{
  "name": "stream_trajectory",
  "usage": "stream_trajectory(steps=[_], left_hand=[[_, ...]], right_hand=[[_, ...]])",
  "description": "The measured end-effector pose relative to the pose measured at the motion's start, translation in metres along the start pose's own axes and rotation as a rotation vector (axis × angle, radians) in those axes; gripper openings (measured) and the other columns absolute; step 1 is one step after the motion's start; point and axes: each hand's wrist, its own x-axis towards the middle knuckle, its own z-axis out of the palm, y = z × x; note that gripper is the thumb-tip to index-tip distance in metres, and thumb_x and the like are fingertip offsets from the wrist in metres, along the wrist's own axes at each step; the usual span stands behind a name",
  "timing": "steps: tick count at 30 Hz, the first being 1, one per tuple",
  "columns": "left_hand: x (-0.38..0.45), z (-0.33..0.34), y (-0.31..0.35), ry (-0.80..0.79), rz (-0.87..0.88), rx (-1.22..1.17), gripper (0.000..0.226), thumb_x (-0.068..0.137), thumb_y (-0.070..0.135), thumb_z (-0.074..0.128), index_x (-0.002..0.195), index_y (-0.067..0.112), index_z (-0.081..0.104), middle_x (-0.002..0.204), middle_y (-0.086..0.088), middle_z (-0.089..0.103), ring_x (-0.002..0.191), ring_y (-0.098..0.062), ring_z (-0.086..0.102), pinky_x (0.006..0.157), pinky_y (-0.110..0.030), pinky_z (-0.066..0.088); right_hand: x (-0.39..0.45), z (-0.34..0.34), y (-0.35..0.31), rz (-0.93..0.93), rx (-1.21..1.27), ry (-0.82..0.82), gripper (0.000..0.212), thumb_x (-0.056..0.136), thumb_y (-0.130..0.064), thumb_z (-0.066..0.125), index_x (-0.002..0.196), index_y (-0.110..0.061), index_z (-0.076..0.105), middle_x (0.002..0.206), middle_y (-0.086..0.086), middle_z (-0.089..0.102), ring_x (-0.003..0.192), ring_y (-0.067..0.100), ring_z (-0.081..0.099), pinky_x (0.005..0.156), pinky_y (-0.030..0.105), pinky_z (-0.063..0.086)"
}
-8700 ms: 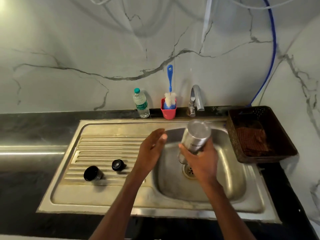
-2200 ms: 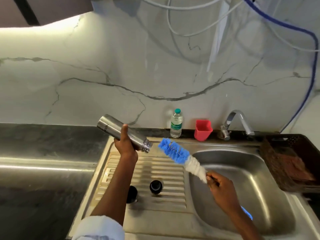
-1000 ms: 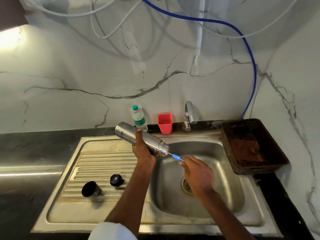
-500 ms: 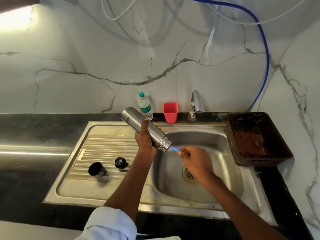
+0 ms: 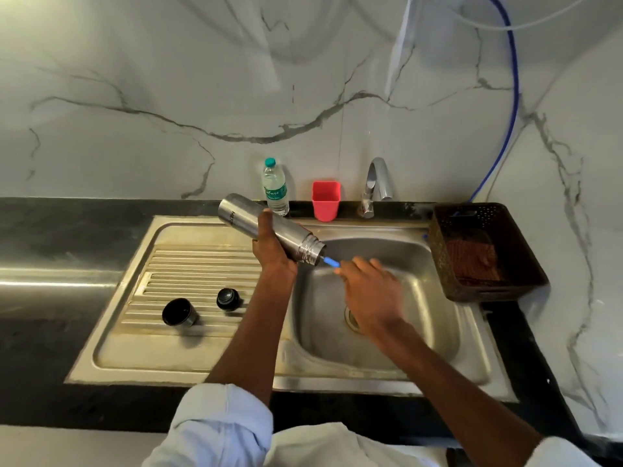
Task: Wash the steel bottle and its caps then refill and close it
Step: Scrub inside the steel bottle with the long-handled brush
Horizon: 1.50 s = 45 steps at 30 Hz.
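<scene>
My left hand (image 5: 272, 254) grips the steel bottle (image 5: 242, 217) around its middle and holds it tilted above the sink's left rim, mouth pointing down to the right. A blue brush handle (image 5: 329, 261) sticks out of the mouth; the bristles are hidden inside. My right hand (image 5: 371, 291) holds that handle over the sink basin (image 5: 421, 318) and looks blurred. Two black caps lie on the ribbed draining board: a cup-shaped cap (image 5: 178, 312) and a smaller round stopper (image 5: 228, 299).
Against the marble wall stand a plastic water bottle (image 5: 275, 187), a red holder (image 5: 325, 200) and a steel tap (image 5: 376, 187). A brown basket (image 5: 485, 254) with a cloth sits right of the sink. A dark counter surrounds the sink.
Since 2.2 s ago the brush head has gone into the bottle. Over the last second both hands and the bottle have stayed in nearly the same place.
</scene>
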Motion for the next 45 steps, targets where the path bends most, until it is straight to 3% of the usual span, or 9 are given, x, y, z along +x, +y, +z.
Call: stream_trajectory(steps=[3,7,9,12,17,29,37,41,45], left_hand=[[0.007,-0.005,-0.006,-0.027,-0.013,-0.004,0.092,0.058,0.048,0.092,0.135,0.012,0.058,0.128,-0.024,0.071,0.110,-0.041,0.074,0.091,-0.067,0.059],[0.016,-0.010,0.000,-0.141,-0.006,0.087,0.094,0.058,0.051,0.090,0.135,0.007,0.058,0.106,-0.021,0.071,0.097,-0.038,0.073,0.095,-0.064,0.058],[0.019,-0.011,0.004,-0.220,0.009,0.124,0.092,0.062,0.049,0.089,0.136,0.006,0.057,0.105,-0.021,0.069,0.097,-0.039,0.070,0.098,-0.065,0.056],[0.020,-0.006,0.007,-0.210,0.038,0.140,0.090,0.062,0.049,0.089,0.135,0.006,0.058,0.106,-0.021,0.070,0.099,-0.040,0.070,0.097,-0.066,0.056],[0.023,0.001,0.004,-0.169,-0.014,0.101,0.090,0.056,0.050,0.089,0.131,0.008,0.061,0.107,-0.020,0.072,0.106,-0.043,0.073,0.097,-0.068,0.055],[0.027,0.000,0.005,-0.283,-0.124,0.137,0.095,0.060,0.048,0.092,0.137,0.005,0.058,0.103,-0.021,0.068,0.093,-0.036,0.070,0.100,-0.061,0.056],[0.036,0.008,0.018,-0.217,-0.256,0.134,0.066,0.069,0.026,0.095,0.125,0.010,0.064,0.103,-0.015,0.071,0.100,-0.036,0.070,0.099,-0.064,0.056],[0.032,0.015,0.018,-0.090,-0.220,0.104,0.067,0.069,0.023,0.094,0.126,0.006,0.064,0.098,-0.016,0.072,0.088,-0.034,0.071,0.091,-0.057,0.061],[0.030,0.013,0.017,-0.131,-0.200,0.053,0.063,0.068,0.022,0.091,0.123,0.006,0.064,0.093,-0.015,0.070,0.078,-0.030,0.070,0.076,-0.045,0.063]], right_hand=[[0.007,-0.001,-0.012,0.187,0.115,-0.085,0.019,0.096,-0.027,0.052,0.086,-0.024,0.068,0.079,-0.003,0.064,0.078,0.027,0.062,0.060,0.034,0.044],[0.031,-0.019,-0.017,1.059,1.236,-0.835,0.029,0.105,-0.032,0.045,0.090,-0.015,0.062,0.046,-0.009,0.038,0.033,0.005,0.029,0.036,0.018,0.017],[0.031,-0.015,-0.015,1.012,1.308,-0.894,0.039,0.106,-0.043,0.045,0.093,-0.011,0.063,0.049,-0.010,0.032,0.033,0.003,0.023,0.034,0.017,0.014],[0.023,-0.002,-0.017,0.569,0.723,-0.434,0.042,0.094,-0.061,0.061,0.095,-0.020,0.068,0.062,-0.007,0.057,0.052,0.012,0.053,0.046,0.026,0.039],[0.009,0.011,-0.031,0.176,0.013,-0.003,0.012,0.092,-0.034,0.072,0.088,-0.024,0.066,0.086,-0.003,0.062,0.079,0.029,0.063,0.061,0.038,0.048],[0.039,-0.018,-0.014,0.852,1.187,-0.726,0.042,0.104,-0.046,0.052,0.095,-0.010,0.071,0.053,-0.006,0.039,0.039,0.005,0.024,0.041,0.019,0.019],[0.012,0.011,-0.040,0.153,-0.069,0.050,0.025,0.082,-0.014,0.077,0.104,-0.024,0.072,0.088,-0.006,0.062,0.077,0.025,0.061,0.063,0.037,0.044],[0.023,-0.001,-0.048,0.378,0.187,-0.205,0.012,0.094,-0.021,0.064,0.100,-0.026,0.073,0.085,-0.004,0.068,0.075,0.023,0.066,0.062,0.033,0.044],[0.052,-0.013,-0.034,1.081,1.210,-0.744,0.036,0.106,-0.028,0.046,0.080,-0.013,0.064,0.051,-0.007,0.036,0.036,0.007,0.025,0.039,0.021,0.018]])
